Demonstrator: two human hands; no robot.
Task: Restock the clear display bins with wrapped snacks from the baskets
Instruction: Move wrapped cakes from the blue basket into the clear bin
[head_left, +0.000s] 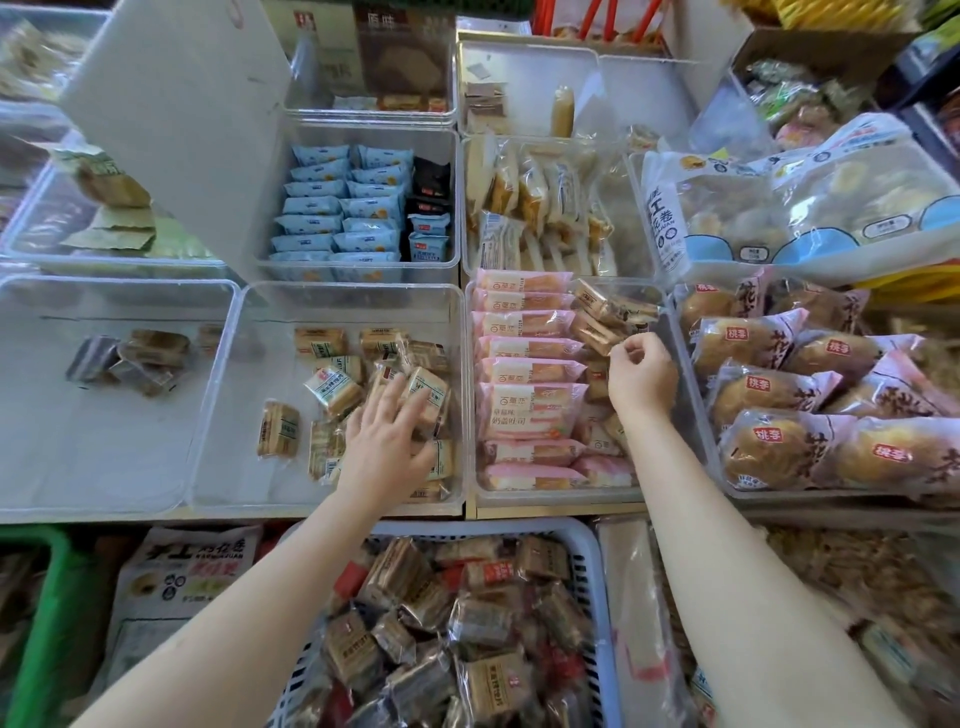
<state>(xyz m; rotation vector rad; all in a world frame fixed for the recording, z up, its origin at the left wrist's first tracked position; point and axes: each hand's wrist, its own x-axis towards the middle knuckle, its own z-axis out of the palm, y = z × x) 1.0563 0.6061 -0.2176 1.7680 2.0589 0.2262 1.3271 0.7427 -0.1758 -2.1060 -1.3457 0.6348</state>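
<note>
Two hands are reaching over the display: we are laying our left hand flat, fingers straight and spread, on the tan wrapped snacks lying loose in the clear bin at front centre, pressing on them rather than gripping any. We are holding our right hand over the next bin to the right, its fingers curled in toward the palm just beside the brown packs stacked along that bin's right side; whether it is pinching one of them we cannot tell. Pink packs are standing in a neat row down the left of that same bin. Below our forearms, the blue basket is sitting heaped with more tan and dark wrapped snacks, close against the front edge of the bins. To the left, another clear bin is holding only a few packs near its back. Behind the centre bin, blue packs are lining a further bin in tidy rows. On the far right, large bagged breads are piling up in their own bin.
</note>
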